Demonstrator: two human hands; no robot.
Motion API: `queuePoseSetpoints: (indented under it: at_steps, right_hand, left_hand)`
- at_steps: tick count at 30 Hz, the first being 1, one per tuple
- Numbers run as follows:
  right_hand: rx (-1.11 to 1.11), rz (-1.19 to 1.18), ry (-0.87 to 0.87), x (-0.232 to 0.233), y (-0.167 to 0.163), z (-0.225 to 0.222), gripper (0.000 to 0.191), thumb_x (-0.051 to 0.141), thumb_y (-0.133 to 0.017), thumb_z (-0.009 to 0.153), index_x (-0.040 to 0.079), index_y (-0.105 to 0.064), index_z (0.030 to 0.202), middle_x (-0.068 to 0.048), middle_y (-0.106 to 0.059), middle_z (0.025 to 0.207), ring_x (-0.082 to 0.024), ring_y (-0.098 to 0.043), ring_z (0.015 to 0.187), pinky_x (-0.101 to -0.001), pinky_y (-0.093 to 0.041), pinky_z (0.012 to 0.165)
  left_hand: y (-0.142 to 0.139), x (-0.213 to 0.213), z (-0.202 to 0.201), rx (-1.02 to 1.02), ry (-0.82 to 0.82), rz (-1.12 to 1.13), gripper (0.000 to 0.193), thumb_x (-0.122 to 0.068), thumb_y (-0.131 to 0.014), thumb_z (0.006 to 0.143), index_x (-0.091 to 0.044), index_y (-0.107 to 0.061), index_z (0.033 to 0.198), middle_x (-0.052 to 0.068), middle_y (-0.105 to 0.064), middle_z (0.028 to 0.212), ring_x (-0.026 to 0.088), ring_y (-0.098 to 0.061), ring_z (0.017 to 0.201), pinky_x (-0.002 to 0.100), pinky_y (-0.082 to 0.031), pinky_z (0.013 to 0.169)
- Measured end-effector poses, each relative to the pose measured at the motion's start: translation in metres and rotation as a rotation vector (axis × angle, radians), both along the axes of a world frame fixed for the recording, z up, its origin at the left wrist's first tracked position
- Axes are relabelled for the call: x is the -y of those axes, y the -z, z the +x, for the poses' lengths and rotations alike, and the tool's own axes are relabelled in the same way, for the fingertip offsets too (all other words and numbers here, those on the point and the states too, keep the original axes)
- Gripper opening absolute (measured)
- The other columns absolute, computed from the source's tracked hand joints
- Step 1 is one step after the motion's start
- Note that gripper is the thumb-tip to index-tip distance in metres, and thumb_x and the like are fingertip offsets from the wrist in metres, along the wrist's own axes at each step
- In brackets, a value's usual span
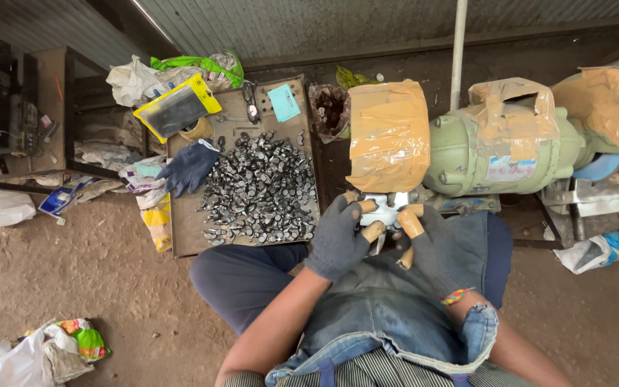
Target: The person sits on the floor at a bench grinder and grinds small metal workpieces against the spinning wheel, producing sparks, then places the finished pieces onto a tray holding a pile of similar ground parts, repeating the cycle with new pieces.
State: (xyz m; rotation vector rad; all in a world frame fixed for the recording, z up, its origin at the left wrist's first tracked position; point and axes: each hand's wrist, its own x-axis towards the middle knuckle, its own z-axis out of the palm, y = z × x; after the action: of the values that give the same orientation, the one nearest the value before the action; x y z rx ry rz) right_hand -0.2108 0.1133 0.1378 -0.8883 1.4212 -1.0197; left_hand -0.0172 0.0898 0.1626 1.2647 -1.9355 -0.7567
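Both my hands wear dark grey gloves with the fingertips wrapped in tan tape. My left hand (339,236) and my right hand (435,244) together grip a small shiny metal part (385,210) and hold it just under the tape-covered wheel guard (388,136) of a green bench grinder (499,147). My legs, in dark trousers with a denim cloth over the lap, sit below the hands.
A flat metal tray (180,233) to the left carries a heap of several small dark metal pieces (259,190), a spare blue glove (188,166) and a yellow-edged pouch (177,106). Plastic bags and wrappers lie on the dirt floor. A white pole (457,50) rises behind the grinder.
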Motion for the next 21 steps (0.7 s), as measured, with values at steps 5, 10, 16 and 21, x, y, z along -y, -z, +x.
queuePoseSetpoints:
  at_steps: [5, 10, 16, 21]
  right_hand:
    - [-0.137, -0.051, 0.059, 0.003, -0.005, 0.009, 0.033, 0.027, -0.065, 0.098, -0.001, -0.062, 0.114, -0.008, -0.065, 0.084, -0.013, -0.061, 0.063, -0.0296, -0.047, 0.043]
    - [-0.406, -0.054, -0.033, 0.004, -0.019, 0.006, 0.034, 0.028, -0.065, 0.096, 0.000, -0.066, 0.116, -0.011, -0.069, 0.084, -0.019, -0.063, 0.057, -0.0328, -0.051, 0.049]
    - [-0.838, -0.516, -0.197, 0.012, -0.016, -0.007, 0.033, 0.025, -0.076, 0.090, -0.001, -0.072, 0.110, -0.018, -0.070, 0.095, -0.033, -0.069, 0.084, -0.0409, -0.053, 0.071]
    - [-0.868, -0.523, -0.172, 0.034, -0.006, -0.011, 0.027, 0.025, -0.078, 0.085, 0.006, -0.076, 0.104, -0.016, -0.068, 0.092, -0.035, -0.067, 0.085, -0.0440, -0.051, 0.072]
  left_hand:
    - [0.009, 0.018, -0.001, 0.012, 0.046, -0.031, 0.041, -0.029, -0.080, 0.082, -0.010, -0.073, 0.117, 0.017, -0.064, 0.118, 0.038, -0.063, 0.109, 0.049, -0.052, 0.092]
    - [0.016, 0.028, -0.003, 0.021, 0.060, -0.076, 0.040, -0.033, -0.080, 0.080, -0.012, -0.074, 0.114, 0.016, -0.065, 0.118, 0.038, -0.062, 0.109, 0.050, -0.050, 0.091]
    - [0.031, 0.042, -0.006, 0.068, 0.078, -0.089, 0.038, -0.033, -0.079, 0.083, -0.012, -0.073, 0.114, 0.014, -0.064, 0.119, 0.037, -0.061, 0.112, 0.050, -0.050, 0.095]
    - [0.045, 0.069, -0.010, 0.212, 0.142, -0.070, 0.029, -0.033, -0.077, 0.088, -0.010, -0.075, 0.105, 0.017, -0.069, 0.103, 0.039, -0.066, 0.099, 0.050, -0.053, 0.086]
